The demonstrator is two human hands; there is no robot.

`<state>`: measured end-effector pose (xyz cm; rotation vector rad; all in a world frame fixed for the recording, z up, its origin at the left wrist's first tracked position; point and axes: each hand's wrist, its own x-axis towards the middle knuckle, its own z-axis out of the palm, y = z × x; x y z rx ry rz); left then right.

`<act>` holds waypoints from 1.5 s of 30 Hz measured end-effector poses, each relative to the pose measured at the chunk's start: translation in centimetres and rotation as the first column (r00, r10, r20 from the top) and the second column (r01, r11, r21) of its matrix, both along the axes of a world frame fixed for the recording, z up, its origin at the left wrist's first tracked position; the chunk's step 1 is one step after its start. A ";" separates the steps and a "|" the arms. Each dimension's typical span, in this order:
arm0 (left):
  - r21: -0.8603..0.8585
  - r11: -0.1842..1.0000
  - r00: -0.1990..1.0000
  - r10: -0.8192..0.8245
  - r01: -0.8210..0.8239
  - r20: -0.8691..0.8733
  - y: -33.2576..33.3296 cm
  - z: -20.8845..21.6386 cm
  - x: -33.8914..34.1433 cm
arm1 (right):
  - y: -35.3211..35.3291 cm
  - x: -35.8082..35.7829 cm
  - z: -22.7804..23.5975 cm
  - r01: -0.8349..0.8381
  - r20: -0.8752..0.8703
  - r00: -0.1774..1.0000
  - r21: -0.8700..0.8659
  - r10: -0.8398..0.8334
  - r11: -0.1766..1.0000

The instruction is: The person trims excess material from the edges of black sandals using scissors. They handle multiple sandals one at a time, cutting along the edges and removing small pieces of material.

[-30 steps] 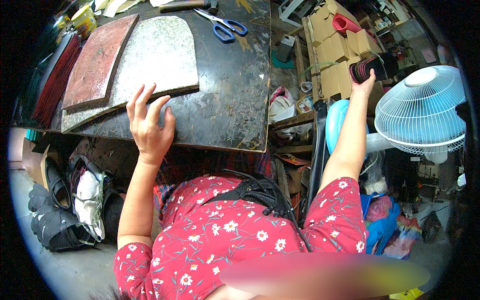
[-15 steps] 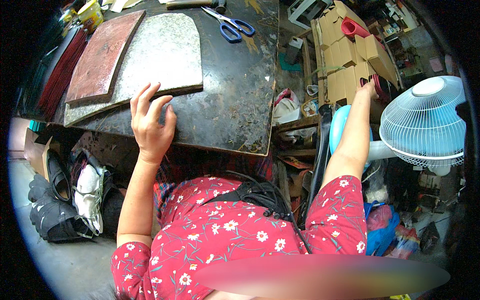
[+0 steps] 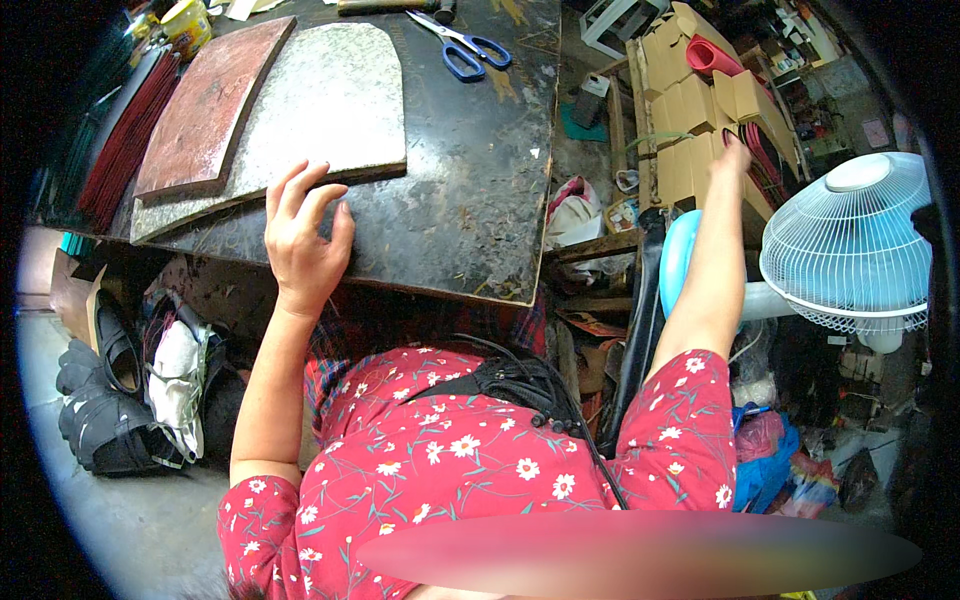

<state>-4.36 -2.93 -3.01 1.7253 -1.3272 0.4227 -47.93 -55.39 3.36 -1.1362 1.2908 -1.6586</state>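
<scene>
My left hand [image 3: 308, 240] hovers or rests at the table's near edge, fingers loosely bent and apart, with nothing in it. Just beyond its fingertips lies a pale speckled board [image 3: 335, 100] with a curved near edge. A reddish-brown board [image 3: 210, 105] overlaps that board's left part. Far to the right, my right hand [image 3: 736, 155] reaches to an open cardboard box [image 3: 742, 95]. Its fingers are closed on a small dark piece with pink edging [image 3: 729, 137]; its exact kind is unclear. More dark pieces with pink edges [image 3: 765, 160] stand in the box beside the hand.
Blue-handled scissors [image 3: 465, 52] and a hammer [image 3: 440, 10] lie on the dark table [image 3: 470, 200]. Bundles of dark red strips [image 3: 130, 140] are at its left. A blue fan [image 3: 850, 240] stands close to my right forearm. Black shoes [image 3: 115, 340] and bags sit below left.
My right hand has moved slightly farther away over the box, drawing the dark piece upward. My left hand is nearly still. The whole view has shifted a little.
</scene>
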 end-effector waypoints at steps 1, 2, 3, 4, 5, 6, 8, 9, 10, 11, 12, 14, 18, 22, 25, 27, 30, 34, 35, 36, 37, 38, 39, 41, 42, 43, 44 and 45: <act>0.009 1.000 1.000 0.007 -0.007 0.001 0.0 0.0 0.0 | 2.0 4.0 -0.4 0.007 -0.140 0.990 0.009 -0.006 1.000; 0.009 1.000 1.000 0.003 -0.003 0.005 -0.1 -0.1 0.0 | 4.7 8.2 -1.5 0.007 -0.208 0.978 -0.018 -0.011 1.000; 0.012 1.000 1.000 0.010 -0.010 0.008 0.0 -0.1 0.0 | 7.8 12.8 -2.5 -0.101 -0.230 0.970 -0.095 0.077 0.990; 0.017 1.000 1.000 0.015 -0.015 0.016 -0.1 -0.3 0.1 | 11.2 16.5 -2.9 -0.293 -0.328 0.915 -0.144 0.234 0.945; 0.037 0.999 1.000 0.020 -0.021 0.014 -0.1 -0.4 0.1 | 14.7 20.0 -2.9 -0.509 -0.447 0.804 -0.178 0.392 0.842; 0.034 0.999 0.999 0.022 -0.023 0.047 -0.1 -0.5 0.2 | 18.2 22.8 -2.8 -0.570 -0.688 0.681 -0.284 0.249 0.771; 0.020 0.999 0.999 0.027 -0.028 0.019 0.0 -0.8 0.2 | 24.9 27.6 -2.0 -0.772 -0.886 0.463 -0.387 0.030 0.505; -0.010 1.000 0.999 0.012 -0.012 0.032 0.0 -0.9 0.2 | 27.9 29.5 -1.5 -0.853 -0.922 0.388 -0.366 -0.016 0.373; -0.044 0.999 0.999 0.028 -0.026 0.035 0.0 -1.0 0.1 | 30.4 31.1 -1.1 -0.902 -0.942 0.333 -0.334 -0.054 0.272; -0.110 0.994 1.000 0.014 -0.012 0.021 -0.1 -1.0 0.0 | 32.4 32.3 -0.7 -0.931 -0.954 0.278 -0.296 -0.111 0.215; -0.167 0.986 1.000 0.017 -0.016 0.002 0.0 -1.1 -0.2 | 33.9 33.6 -0.6 -0.946 -0.957 0.280 -0.288 -0.075 0.151; -0.281 0.959 1.000 0.017 -0.023 -0.023 -0.3 -1.2 -0.5 | 35.4 35.8 -0.8 -0.970 -0.972 0.235 -0.232 0.030 0.077; -0.446 0.895 0.955 -0.129 -0.003 -0.265 -0.4 -1.3 -0.5 | 36.5 37.6 -2.9 -0.994 -0.986 0.105 -0.099 0.128 0.054; -0.491 0.864 0.950 -0.235 0.107 -0.207 1.0 -1.8 -0.2 | 36.2 36.8 -3.6 -0.991 -0.991 0.131 -0.132 0.024 -0.028; -0.444 0.891 0.965 -0.193 0.097 -0.176 3.2 -2.1 -0.6 | 36.2 36.5 -3.5 -0.996 -0.995 0.083 -0.083 0.050 0.012; -0.407 0.911 0.983 -0.126 0.062 -0.132 4.8 -2.1 -0.7 | 36.5 36.4 -3.4 -0.997 -0.997 0.069 -0.068 0.024 0.031; -0.355 0.935 0.996 -0.034 0.004 -0.077 7.6 -2.0 0.5 | 36.5 36.7 -3.2 -0.997 -0.996 0.083 -0.083 0.021 0.012; -0.312 0.923 0.973 0.193 -0.225 -0.129 11.0 -2.3 4.4 | 36.3 36.9 -3.4 -0.998 -0.997 0.063 -0.063 0.051 0.011; -0.252 0.923 0.954 0.257 -0.289 -0.155 12.2 -2.7 4.9 | 36.1 36.9 -3.4 -0.998 -0.998 0.069 -0.069 0.014 0.005; -0.135 0.938 0.940 0.297 -0.321 -0.167 13.5 -3.2 5.1 | 36.0 36.8 -3.6 -0.998 -0.998 0.059 -0.059 0.022 0.002; -0.024 0.940 0.929 0.332 -0.340 -0.163 14.8 -3.7 5.3 | 35.9 36.8 -3.7 -0.998 -0.998 0.059 -0.059 0.027 0.005; 0.101 0.917 0.911 0.396 -0.385 -0.118 16.3 -4.2 5.4 | 35.8 36.9 -3.7 -0.998 -0.998 0.065 -0.066 0.023 -0.006; 0.167 0.869 0.876 0.479 -0.465 -0.053 17.7 -4.7 5.3 | 35.7 36.9 -3.8 -0.997 -0.997 0.071 -0.071 0.002 -0.012; 0.245 0.754 0.776 0.630 -0.609 -0.010 20.8 -5.6 5.0 | 35.6 36.9 -3.9 -0.998 -0.998 0.070 -0.070 -0.003 -0.003; 0.290 0.676 0.712 0.701 -0.677 0.028 22.4 -6.0 5.1 | 35.6 36.8 -3.9 -0.998 -0.998 0.069 -0.069 -0.007 0.001; 0.300 0.597 0.646 0.758 -0.744 0.090 23.9 -6.4 5.2 | 35.6 36.8 -4.0 -0.998 -0.998 0.068 -0.068 -0.013 0.003; 0.383 0.534 0.596 0.801 -0.754 0.055 25.2 -6.8 5.2 | 35.6 36.8 -4.0 -0.998 -0.998 0.066 -0.066 -0.018 0.005; 0.458 0.471 0.543 0.839 -0.754 0.032 26.4 -7.2 5.1 | 35.7 36.8 -4.0 -0.998 -0.998 0.059 -0.059 -0.012 0.006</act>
